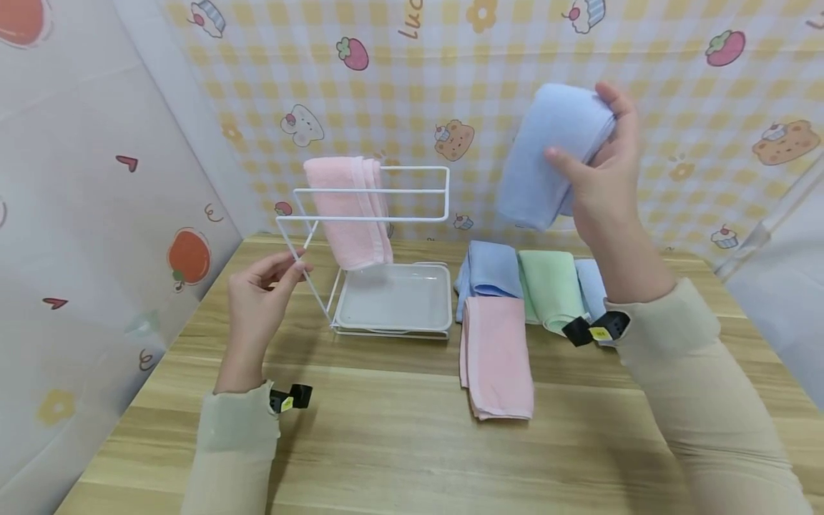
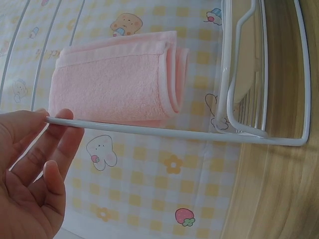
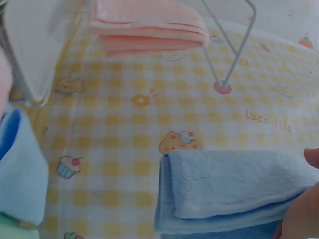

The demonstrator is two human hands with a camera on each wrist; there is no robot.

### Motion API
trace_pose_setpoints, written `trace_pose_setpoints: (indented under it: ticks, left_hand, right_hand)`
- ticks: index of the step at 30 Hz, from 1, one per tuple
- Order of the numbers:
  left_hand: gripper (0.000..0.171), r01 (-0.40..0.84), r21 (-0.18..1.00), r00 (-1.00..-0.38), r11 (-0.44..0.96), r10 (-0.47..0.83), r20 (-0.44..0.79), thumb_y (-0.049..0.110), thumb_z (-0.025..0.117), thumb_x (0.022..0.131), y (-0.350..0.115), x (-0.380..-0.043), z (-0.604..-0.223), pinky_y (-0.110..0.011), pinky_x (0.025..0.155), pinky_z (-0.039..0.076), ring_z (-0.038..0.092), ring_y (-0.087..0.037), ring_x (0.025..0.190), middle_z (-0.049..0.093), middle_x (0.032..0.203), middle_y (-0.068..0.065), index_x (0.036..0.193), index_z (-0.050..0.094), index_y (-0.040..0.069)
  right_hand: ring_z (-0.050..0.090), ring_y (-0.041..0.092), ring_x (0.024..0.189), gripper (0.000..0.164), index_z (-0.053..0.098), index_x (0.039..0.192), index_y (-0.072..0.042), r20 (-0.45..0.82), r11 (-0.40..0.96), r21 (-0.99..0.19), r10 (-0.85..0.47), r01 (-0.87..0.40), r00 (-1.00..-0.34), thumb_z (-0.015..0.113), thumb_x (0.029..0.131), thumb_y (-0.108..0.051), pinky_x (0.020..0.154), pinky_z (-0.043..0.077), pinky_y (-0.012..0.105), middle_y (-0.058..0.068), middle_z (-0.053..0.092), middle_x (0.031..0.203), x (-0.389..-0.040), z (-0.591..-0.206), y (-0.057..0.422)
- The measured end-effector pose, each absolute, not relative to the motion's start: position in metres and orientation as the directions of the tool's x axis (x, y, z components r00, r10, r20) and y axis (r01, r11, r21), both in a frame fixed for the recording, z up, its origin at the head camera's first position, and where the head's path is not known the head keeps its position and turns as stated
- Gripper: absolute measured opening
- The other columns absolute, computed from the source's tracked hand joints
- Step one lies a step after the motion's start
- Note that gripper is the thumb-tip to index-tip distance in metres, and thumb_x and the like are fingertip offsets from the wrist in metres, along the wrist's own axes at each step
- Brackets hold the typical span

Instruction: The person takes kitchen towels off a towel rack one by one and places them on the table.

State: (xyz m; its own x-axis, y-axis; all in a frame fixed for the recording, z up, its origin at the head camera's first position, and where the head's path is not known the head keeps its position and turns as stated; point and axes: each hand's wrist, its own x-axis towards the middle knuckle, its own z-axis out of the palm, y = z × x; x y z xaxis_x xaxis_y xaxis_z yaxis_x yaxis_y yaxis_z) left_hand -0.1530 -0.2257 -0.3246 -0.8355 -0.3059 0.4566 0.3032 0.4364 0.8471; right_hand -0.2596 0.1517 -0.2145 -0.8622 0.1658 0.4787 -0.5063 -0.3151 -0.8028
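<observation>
A folded light blue towel [image 1: 547,154] is raised off the table on the right, and my right hand [image 1: 608,168] grips its edge between thumb and fingers. The same blue towel [image 3: 239,186] fills the lower right of the right wrist view. On the left, my left hand [image 1: 267,290] pinches a slanted side bar of the white wire rack [image 1: 367,219]. In the left wrist view the thumb and fingertips of the left hand [image 2: 37,159] meet on that bar. A folded pink towel [image 1: 347,211] hangs over the rack's rear top bar.
A white tray [image 1: 394,297] sits in the rack's base. Right of it on the wooden table [image 1: 386,436] lie a blue towel [image 1: 496,268], a green towel [image 1: 550,286], a pale blue towel [image 1: 589,282] partly behind my right wrist, and a pink towel [image 1: 498,357] in front.
</observation>
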Motion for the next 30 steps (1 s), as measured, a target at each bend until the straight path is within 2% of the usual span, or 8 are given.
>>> trace_pose_setpoints:
  ticks: [9, 14, 17, 21, 23, 25, 27, 30]
  left_hand:
    - [0.022, 0.308, 0.845, -0.834, 0.438, -0.302, 0.461, 0.008, 0.072, 0.091, -0.226, -0.156, -0.325, -0.008, 0.058, 0.05, 0.068, 0.007, 0.073, 0.07, 0.078, 0.028, 0.111, 0.074, -0.001]
    - [0.02, 0.313, 0.846, -0.831, 0.431, -0.307, 0.464, 0.008, 0.072, 0.091, -0.225, -0.157, -0.324, -0.01, 0.057, 0.05, 0.068, 0.006, 0.072, 0.071, 0.078, 0.025, 0.11, 0.075, 0.0]
    - [0.02, 0.313, 0.848, -0.83, 0.428, -0.311, 0.464, 0.007, 0.072, 0.091, -0.225, -0.156, -0.324, -0.01, 0.057, 0.05, 0.069, 0.005, 0.072, 0.073, 0.079, 0.022, 0.109, 0.075, 0.0]
    - [0.02, 0.305, 0.846, -0.831, 0.437, -0.311, 0.461, 0.008, 0.072, 0.091, -0.225, -0.155, -0.325, -0.01, 0.058, 0.05, 0.068, 0.006, 0.072, 0.071, 0.079, 0.025, 0.11, 0.075, 0.001]
    - [0.021, 0.304, 0.845, -0.83, 0.441, -0.312, 0.462, 0.007, 0.071, 0.091, -0.226, -0.155, -0.326, -0.009, 0.059, 0.05, 0.068, 0.007, 0.072, 0.07, 0.079, 0.027, 0.111, 0.074, 0.001]
    - [0.02, 0.31, 0.842, -0.827, 0.441, -0.311, 0.468, 0.008, 0.071, 0.092, -0.226, -0.155, -0.327, -0.009, 0.059, 0.05, 0.068, 0.007, 0.072, 0.07, 0.078, 0.029, 0.11, 0.075, 0.001]
    - [0.021, 0.31, 0.842, -0.826, 0.441, -0.313, 0.468, 0.007, 0.071, 0.091, -0.226, -0.156, -0.327, -0.009, 0.06, 0.051, 0.068, 0.007, 0.072, 0.07, 0.079, 0.029, 0.111, 0.074, 0.001]
    - [0.02, 0.307, 0.845, -0.829, 0.438, -0.312, 0.463, 0.008, 0.071, 0.091, -0.226, -0.156, -0.327, -0.01, 0.06, 0.051, 0.068, 0.007, 0.072, 0.07, 0.079, 0.028, 0.11, 0.075, 0.001]
  right_hand:
    - [0.047, 0.023, 0.123, 0.07, 0.044, 0.144, -0.032, 0.222, 0.213, -0.951, -0.039, -0.226, -0.974, 0.061, 0.091, 0.009, 0.095, 0.042, 0.048, 0.005, 0.045, 0.141, -0.24, -0.247, 0.175]
    - [0.04, 0.023, 0.122, 0.06, 0.049, 0.143, -0.019, 0.315, 0.462, -0.828, -0.087, -0.318, -0.945, 0.065, 0.091, 0.004, 0.087, 0.045, 0.035, 0.013, 0.048, 0.142, -0.227, -0.267, 0.189]
    - [0.023, 0.019, 0.121, 0.055, 0.053, 0.139, -0.011, 0.433, 0.526, -0.748, -0.074, -0.404, -0.898, 0.069, 0.088, 0.003, 0.093, 0.031, 0.035, 0.018, 0.054, 0.138, -0.22, -0.277, 0.196]
    - [0.014, 0.024, 0.131, 0.05, 0.059, 0.132, -0.014, 0.507, 0.588, -0.685, -0.04, -0.431, -0.861, 0.074, 0.086, -0.003, 0.099, 0.007, 0.061, 0.021, 0.059, 0.13, -0.212, -0.285, 0.207]
    - [0.012, 0.026, 0.141, 0.048, 0.06, 0.13, -0.014, 0.527, 0.593, -0.672, -0.039, -0.444, -0.849, 0.075, 0.086, -0.004, 0.103, -0.001, 0.066, 0.01, 0.062, 0.127, -0.208, -0.287, 0.211]
    - [0.019, 0.022, 0.144, 0.049, 0.06, 0.13, -0.01, 0.546, 0.555, -0.679, -0.055, -0.48, -0.836, 0.074, 0.085, 0.001, 0.113, -0.003, 0.06, -0.004, 0.062, 0.124, -0.204, -0.289, 0.214]
    - [0.037, 0.014, 0.136, 0.051, 0.059, 0.132, -0.004, 0.574, 0.491, -0.691, -0.075, -0.531, -0.815, 0.071, 0.083, 0.009, 0.121, 0.014, 0.038, -0.016, 0.058, 0.123, -0.202, -0.291, 0.217]
    - [0.056, 0.007, 0.108, 0.058, 0.055, 0.133, 0.005, 0.617, 0.373, -0.705, -0.095, -0.602, -0.781, 0.067, 0.079, 0.022, 0.088, 0.047, 0.009, -0.019, 0.057, 0.125, -0.199, -0.296, 0.22]
